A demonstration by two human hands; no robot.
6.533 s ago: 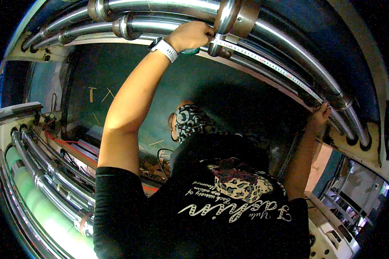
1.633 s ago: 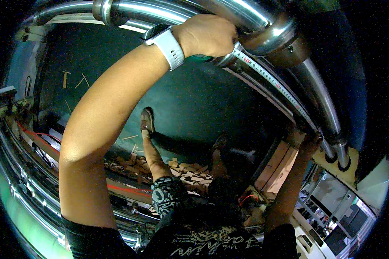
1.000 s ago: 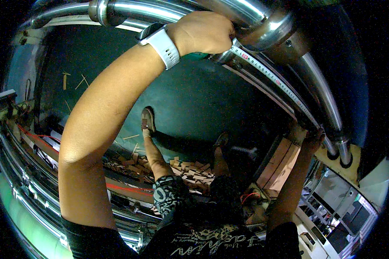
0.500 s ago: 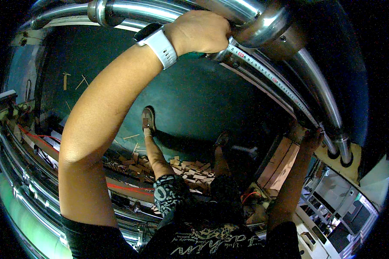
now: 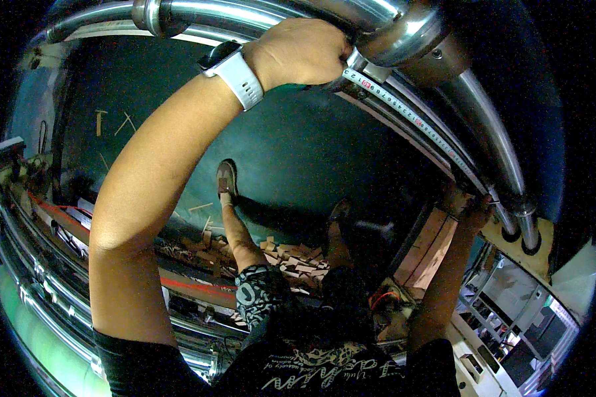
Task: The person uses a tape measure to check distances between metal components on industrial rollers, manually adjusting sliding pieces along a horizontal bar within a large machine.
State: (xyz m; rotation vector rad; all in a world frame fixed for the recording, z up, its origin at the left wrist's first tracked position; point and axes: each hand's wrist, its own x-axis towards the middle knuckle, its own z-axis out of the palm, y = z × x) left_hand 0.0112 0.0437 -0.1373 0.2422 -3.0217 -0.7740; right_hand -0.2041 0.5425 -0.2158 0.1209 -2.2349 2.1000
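Head cam: left hand (image 5: 301, 53) is balled around one end of a white tape measure (image 5: 404, 108), which stretches beside a shiny metal bar (image 5: 493, 139) to the right hand (image 5: 475, 213). Pretty dark there, so I can't really tell if that one's pinching it.

Tape measure (image 5: 414, 119) stretched from left hand (image 5: 301, 51) to right hand (image 5: 475, 212).
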